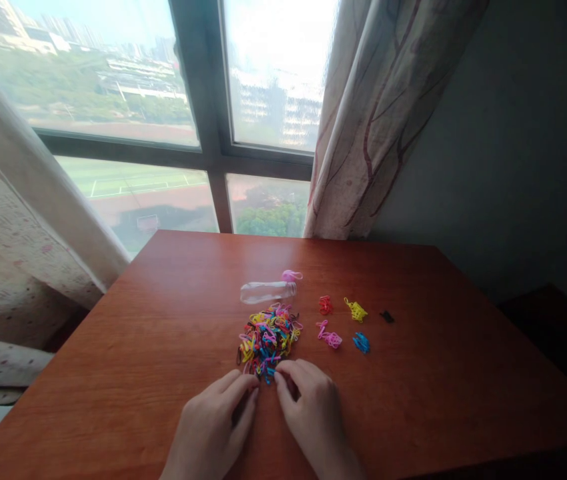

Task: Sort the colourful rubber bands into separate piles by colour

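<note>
Mixed pile of small coloured loops [269, 337] is the landmark, sitting on the brown desk [113, 373]. The left hand [218, 410] is at the pile's near edge, a bit to the left; thumb and forefinger tips come close together, but cannot tell whether its grip has anything. The right hand [308, 397] is at the pile's near edge on the right, thumb and fingers curled in by a few blue loops at that edge; cannot tell whether that grip is closed on one or only beside it.

Right of the pile, all apart from it: a red bunch [325, 305] and a pink bunch [332, 339] nearest, a yellow bunch [357, 311] and a blue bunch [361, 343] further out, a small black bunch [387, 317] farthest. Just beyond the pile, a clear bottle [266, 292] lies on its side, and a pink looped piece [291, 275], maybe its cap, sits near its mouth end, farther from the pile.

Step in hand looks like separating loops out of the pile by colour; most seem unsorted. The next move probably calls for a fine fingertip pinch on a single loop, easing it clear of tangled neighbours, then setting it with its matching bunch right of the pile.
</note>
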`<state>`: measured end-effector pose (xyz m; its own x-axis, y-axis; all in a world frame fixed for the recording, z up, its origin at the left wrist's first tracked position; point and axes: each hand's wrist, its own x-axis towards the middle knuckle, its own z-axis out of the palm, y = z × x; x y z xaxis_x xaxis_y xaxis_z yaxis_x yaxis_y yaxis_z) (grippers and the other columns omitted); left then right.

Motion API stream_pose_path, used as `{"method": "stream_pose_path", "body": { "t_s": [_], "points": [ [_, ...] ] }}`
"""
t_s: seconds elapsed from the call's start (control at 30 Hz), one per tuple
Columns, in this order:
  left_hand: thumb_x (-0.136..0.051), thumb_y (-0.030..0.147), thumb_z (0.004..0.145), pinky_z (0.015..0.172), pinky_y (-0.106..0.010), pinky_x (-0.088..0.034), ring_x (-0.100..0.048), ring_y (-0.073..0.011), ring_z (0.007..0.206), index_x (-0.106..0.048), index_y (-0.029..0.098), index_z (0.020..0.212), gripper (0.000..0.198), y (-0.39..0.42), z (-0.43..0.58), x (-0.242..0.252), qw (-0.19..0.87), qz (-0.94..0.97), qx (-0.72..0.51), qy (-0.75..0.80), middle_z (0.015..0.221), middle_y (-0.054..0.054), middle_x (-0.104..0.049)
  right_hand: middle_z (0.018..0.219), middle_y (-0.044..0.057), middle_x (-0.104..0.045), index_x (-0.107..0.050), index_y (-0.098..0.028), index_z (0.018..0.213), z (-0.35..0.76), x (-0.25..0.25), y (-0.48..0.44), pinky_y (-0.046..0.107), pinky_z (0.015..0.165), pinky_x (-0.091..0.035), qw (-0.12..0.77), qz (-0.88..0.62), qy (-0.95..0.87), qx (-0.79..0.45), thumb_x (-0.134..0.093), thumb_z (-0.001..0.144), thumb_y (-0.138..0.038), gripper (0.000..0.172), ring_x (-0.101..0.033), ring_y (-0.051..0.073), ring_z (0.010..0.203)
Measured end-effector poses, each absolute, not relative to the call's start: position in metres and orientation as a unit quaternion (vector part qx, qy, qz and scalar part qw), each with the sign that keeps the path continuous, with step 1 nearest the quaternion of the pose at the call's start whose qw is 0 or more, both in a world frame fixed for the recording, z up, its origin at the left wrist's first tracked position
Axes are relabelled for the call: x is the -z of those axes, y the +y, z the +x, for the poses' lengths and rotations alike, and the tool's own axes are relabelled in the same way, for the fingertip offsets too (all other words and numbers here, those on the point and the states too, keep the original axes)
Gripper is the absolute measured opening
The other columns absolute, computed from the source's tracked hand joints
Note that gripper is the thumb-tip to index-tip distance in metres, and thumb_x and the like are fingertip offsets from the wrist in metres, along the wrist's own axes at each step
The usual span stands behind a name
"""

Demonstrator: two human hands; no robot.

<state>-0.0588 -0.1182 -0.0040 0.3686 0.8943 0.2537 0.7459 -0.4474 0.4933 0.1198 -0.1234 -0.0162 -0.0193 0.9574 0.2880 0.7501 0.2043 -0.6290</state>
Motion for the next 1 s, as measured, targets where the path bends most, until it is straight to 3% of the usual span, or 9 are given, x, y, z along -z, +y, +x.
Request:
{"method": "stream_pose_path", "body": {
  "t_s": [0.27,0.47,0.63,1.0],
  "points": [
    [-0.048,0.025,0.095,0.062,-0.022,-0.05,-0.069,-0.0147,0.071,-0.065,0.026,0.093,0.017,-0.119,-0.06,0.006,0.146,0.815,-0.244,0.505,0.083,0.001,-0.07,0.074,0.001,-0.068,-0.068,-0.022,0.085,0.136,0.015,-0.13,0.022,0.059,-0.045,0.408,-0.608,-0.652,-0.198,-0.052,0.095,-0.025,0.019,-0.063,0.015,0.063],
    [-0.049,0.025,0.094,0.062,-0.022,-0.05,-0.07,-0.0152,0.072,-0.065,0.026,0.093,0.016,-0.117,-0.06,0.005,0.141,0.818,-0.245,0.501,0.085,0.001,-0.071,0.081,0.006,-0.073,-0.072,-0.02,0.089,0.212,0.022,-0.135,0.023,0.062,-0.052,0.431,-0.685,-0.579,-0.098,-0.056,0.095,-0.039,0.026,-0.068,0.017,0.067],
    [-0.05,0.026,0.093,0.062,-0.022,-0.05,-0.07,-0.0151,0.072,-0.065,0.027,0.092,0.015,-0.116,-0.06,0.005,0.139,0.815,-0.248,0.504,0.086,0.002,-0.072,0.079,0.009,-0.074,-0.073,-0.018,0.089,0.262,0.027,-0.13,0.027,0.06,-0.052,0.387,-0.737,-0.552,-0.04,-0.055,0.092,-0.051,0.038,-0.069,0.02,0.065],
    [-0.048,0.026,0.094,0.062,-0.022,-0.05,-0.07,-0.0154,0.072,-0.065,0.026,0.093,0.017,-0.117,-0.059,0.002,0.147,0.814,-0.244,0.506,0.086,0.0,-0.072,0.08,0.01,-0.074,-0.074,-0.018,0.09,0.25,0.026,-0.131,0.027,0.059,-0.053,0.398,-0.737,-0.545,-0.036,-0.053,0.093,-0.05,0.038,-0.068,0.02,0.065]
  ]
}}
